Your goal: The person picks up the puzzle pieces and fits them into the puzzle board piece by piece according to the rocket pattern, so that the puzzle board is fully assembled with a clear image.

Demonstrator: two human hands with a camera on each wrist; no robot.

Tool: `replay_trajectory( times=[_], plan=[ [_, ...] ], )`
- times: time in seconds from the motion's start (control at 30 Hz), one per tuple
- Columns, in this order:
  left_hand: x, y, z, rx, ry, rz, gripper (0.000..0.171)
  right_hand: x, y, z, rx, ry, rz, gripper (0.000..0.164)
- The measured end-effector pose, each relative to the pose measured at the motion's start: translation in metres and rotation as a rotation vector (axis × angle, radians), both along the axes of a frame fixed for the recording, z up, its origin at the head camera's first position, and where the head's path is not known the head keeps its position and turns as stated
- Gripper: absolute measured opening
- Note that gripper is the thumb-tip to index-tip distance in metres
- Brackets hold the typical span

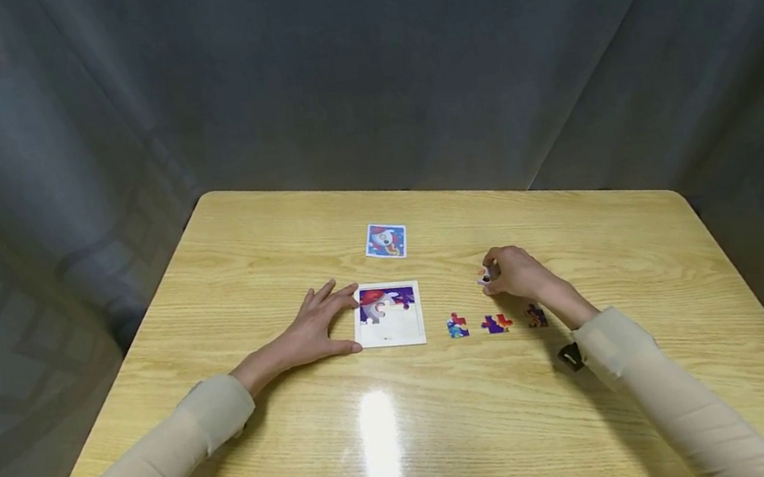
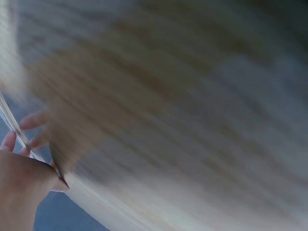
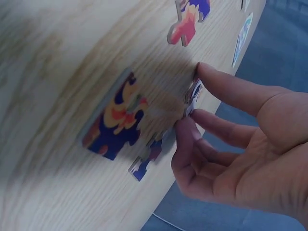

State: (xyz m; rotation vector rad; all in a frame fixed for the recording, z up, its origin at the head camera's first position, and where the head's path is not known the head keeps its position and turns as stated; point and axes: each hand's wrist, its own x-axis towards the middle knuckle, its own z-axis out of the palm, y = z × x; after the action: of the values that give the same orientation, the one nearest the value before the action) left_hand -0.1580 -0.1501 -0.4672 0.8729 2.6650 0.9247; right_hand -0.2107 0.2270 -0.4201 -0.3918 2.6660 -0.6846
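In the head view a white square puzzle tray lies on the table with several joined pieces along its top and left. My left hand rests at the tray's left side, thumb at the lower corner and index finger near the upper one, fingers spread. To the right of the tray, my right hand pinches a light puzzle piece between thumb and fingers. The right wrist view shows this piece at the fingertips, close over the wood, partly hidden by them.
Nearer me lie three loose puzzle pieces: one red and blue, one purple and orange, one dark. A small picture card lies beyond the tray. Dark curtains hang round the wooden table.
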Motion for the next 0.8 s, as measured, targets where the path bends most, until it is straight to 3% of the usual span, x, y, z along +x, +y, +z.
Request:
replay_trajectory(
  times=[0.53,0.8],
  plan=[
    [0.000,0.000,0.001,-0.007,-0.002,0.004,0.062,-0.005,0.011,-0.007,-0.056,0.023,0.097,0.040],
    [0.000,-0.001,0.000,-0.003,0.005,0.007,0.062,-0.002,0.006,-0.009,-0.002,0.093,0.127,0.040]
  ],
)
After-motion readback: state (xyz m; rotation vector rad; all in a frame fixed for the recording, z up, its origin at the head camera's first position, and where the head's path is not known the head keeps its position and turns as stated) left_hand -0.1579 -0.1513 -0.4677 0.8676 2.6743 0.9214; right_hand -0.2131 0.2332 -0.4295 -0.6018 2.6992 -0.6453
